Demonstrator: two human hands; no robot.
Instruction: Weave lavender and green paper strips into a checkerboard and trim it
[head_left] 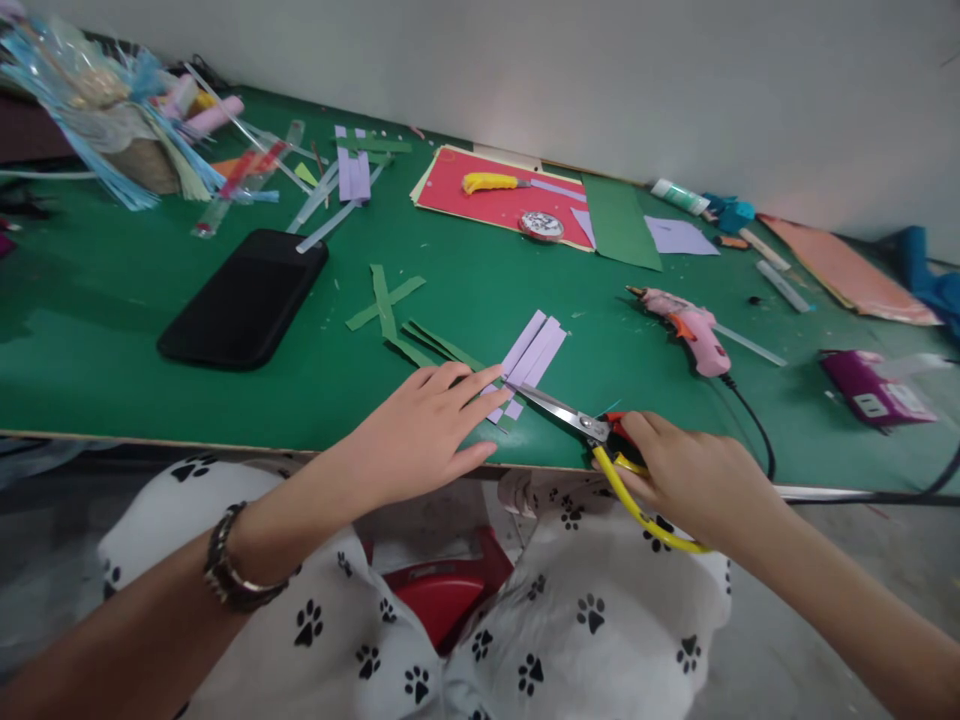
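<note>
My left hand lies flat near the table's front edge, fingers stretched out and pressing on the near end of several lilac paper strips. My right hand grips the yellow and red handles of a pair of scissors. The metal blades point left and reach the strips beside my left fingertips. Green paper strips lie just behind my left hand.
On the green table lie a black phone, a pink glue gun with its cord, a red sheet bearing a yellow cutter, a purple box, and a craft pile at far left.
</note>
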